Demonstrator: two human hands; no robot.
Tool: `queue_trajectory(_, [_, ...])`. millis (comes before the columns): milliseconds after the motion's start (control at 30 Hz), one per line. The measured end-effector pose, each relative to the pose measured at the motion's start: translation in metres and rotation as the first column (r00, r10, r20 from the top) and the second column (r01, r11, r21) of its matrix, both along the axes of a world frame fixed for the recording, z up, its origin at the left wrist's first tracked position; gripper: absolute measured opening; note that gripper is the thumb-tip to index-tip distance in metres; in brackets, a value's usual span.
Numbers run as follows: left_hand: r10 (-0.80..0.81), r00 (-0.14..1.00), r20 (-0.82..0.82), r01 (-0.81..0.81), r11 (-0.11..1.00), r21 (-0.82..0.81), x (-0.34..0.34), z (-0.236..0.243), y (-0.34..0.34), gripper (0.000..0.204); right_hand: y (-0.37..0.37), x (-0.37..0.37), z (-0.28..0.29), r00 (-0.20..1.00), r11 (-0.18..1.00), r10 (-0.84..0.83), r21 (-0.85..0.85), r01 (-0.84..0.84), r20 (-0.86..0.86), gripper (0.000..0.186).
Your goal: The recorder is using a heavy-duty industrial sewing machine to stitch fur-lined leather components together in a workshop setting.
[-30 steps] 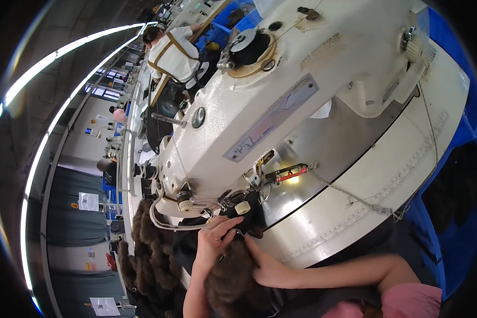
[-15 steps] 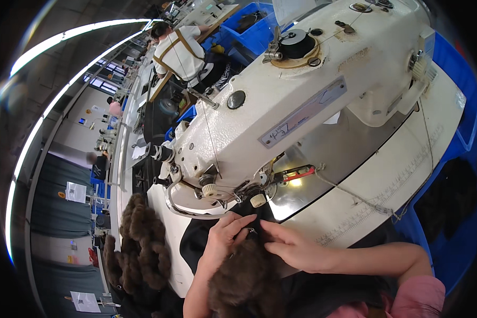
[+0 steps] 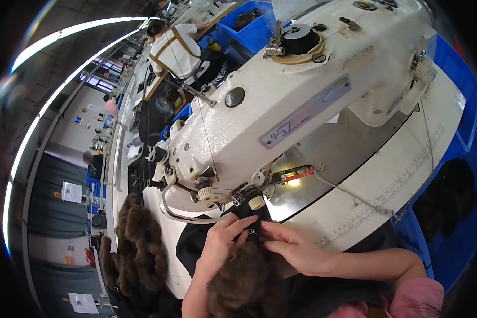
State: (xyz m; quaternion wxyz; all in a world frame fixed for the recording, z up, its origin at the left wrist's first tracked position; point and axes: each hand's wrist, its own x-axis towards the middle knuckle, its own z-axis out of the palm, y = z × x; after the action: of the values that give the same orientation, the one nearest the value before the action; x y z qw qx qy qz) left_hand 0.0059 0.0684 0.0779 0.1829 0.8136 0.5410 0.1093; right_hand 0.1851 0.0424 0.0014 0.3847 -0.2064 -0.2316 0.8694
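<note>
In front of me stands a white sewing machine, its head end just above my hands. Black fabric with brown fluffy fur attached lies below its needle area. My left hand is closed on the black fabric at the fur's upper edge, fingers bent toward the needle. My right hand pinches the same piece from the other side, thumb and fingertips together. Between the fingertips shows a small shiny metal piece, too small to name. The needle itself is hidden behind the machine's head.
A heap of brown fur pieces lies to the left of the machine. Blue bins with dark material stand at the right, and another blue bin is at the back. A thin cord crosses the table. A seated co-worker is farther off.
The view has shifted slightly, and the machine and background sit a little differently in it. Both hands stay on the fabric; my right fingertips have edged slightly closer to the left hand.
</note>
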Motion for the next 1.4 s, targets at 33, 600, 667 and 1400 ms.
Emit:
queue_trajectory(33, [-0.017, 1.000, -0.011, 0.018, 0.999, 0.049, -0.002, -0.002, -0.001, 0.033, 0.002, 0.002, 0.003, 1.000, 1.000, 0.005, 0.000, -0.005, 0.000, 0.054])
queue_trajectory(600, [-0.091, 0.995, -0.032, 0.095, 0.988, 0.120, -0.004, -0.003, 0.002, 0.042, 0.008, -0.005, -0.008, 0.978, 0.998, 0.030, 0.051, -0.042, 0.205, 0.049])
queue_trajectory(667, [-0.106, 0.993, -0.055, 0.112, 0.986, 0.120, -0.006, -0.003, 0.002, 0.041, 0.031, 0.014, -0.002, 0.914, 0.960, 0.138, 0.175, -0.218, 0.382, 0.047])
queue_trajectory(1400, [-0.094, 0.972, -0.216, 0.133, 0.975, 0.176, -0.012, -0.005, 0.001, 0.041, 0.077, 0.011, 0.016, 0.813, 0.873, 0.418, 0.068, -0.483, 0.405, 0.029])
